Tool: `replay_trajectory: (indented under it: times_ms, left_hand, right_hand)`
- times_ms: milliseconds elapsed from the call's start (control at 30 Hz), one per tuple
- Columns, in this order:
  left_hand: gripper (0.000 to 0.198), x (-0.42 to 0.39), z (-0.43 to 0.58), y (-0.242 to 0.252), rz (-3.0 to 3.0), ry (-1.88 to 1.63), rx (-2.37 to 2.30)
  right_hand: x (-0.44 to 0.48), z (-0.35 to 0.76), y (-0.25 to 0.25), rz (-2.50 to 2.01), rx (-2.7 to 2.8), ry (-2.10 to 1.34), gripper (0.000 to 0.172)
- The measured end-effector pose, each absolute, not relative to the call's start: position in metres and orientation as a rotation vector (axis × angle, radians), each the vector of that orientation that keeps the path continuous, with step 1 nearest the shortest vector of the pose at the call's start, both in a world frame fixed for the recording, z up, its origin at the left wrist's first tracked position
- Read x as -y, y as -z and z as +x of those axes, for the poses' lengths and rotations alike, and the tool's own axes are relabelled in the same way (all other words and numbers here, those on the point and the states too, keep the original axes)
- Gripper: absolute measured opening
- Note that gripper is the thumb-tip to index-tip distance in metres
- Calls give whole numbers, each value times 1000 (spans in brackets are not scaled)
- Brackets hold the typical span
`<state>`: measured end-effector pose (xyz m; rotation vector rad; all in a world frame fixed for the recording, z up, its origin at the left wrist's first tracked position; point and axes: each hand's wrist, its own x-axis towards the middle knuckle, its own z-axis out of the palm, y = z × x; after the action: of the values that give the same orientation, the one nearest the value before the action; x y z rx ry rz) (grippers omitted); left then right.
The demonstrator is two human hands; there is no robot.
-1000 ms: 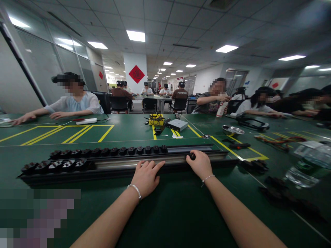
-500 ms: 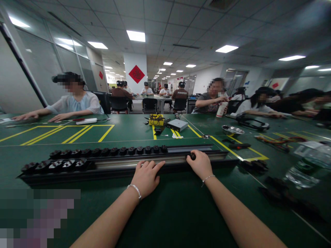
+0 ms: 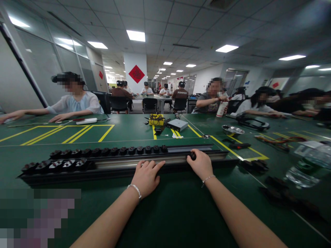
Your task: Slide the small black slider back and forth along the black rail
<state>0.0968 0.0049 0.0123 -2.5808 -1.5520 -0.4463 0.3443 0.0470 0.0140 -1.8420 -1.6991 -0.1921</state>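
Note:
Two long black rails lie side by side across the green table, each with a pale metallic channel. In the far rail (image 3: 190, 148) stands a row of black socket modules (image 3: 122, 151), packed toward the left. The near rail (image 3: 116, 164) carries several similar modules (image 3: 55, 165) at its left end, some of them shiny on top. My left hand (image 3: 147, 177) rests on the near rail with fingers stretched out and holds nothing. Toward that rail's right part, my right hand (image 3: 201, 163) pinches a small black socket module (image 3: 192, 155) at the channel; the fingers partly hide it.
Loose black modules (image 3: 254, 166) lie right of the rails, near a clear plastic bottle (image 3: 305, 165). Beyond are a metal bowl (image 3: 232, 130), a grey box (image 3: 177, 124), a yellow cable holder (image 3: 156, 119) and a white power strip (image 3: 86, 121). Other people sit across the table.
My hands and the rails stay practically where they were. At the far left, a co-worker's arm has reached farther left.

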Motion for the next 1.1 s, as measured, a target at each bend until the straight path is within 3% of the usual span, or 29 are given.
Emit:
replay_trajectory:
  times_ms: [100,300,1100]
  left_hand:
    - [56,-5,97,-12,-2582,446,1554]
    - [58,-5,97,-13,-2576,421,1560]
    - [57,-6,96,-10,-2576,456,1547]
  right_hand:
    - [-47,345,-12,-1866,1667,225,36]
    - [-48,345,-11,-1922,1672,158,30]
    - [-48,345,-18,-1959,1683,103,31]
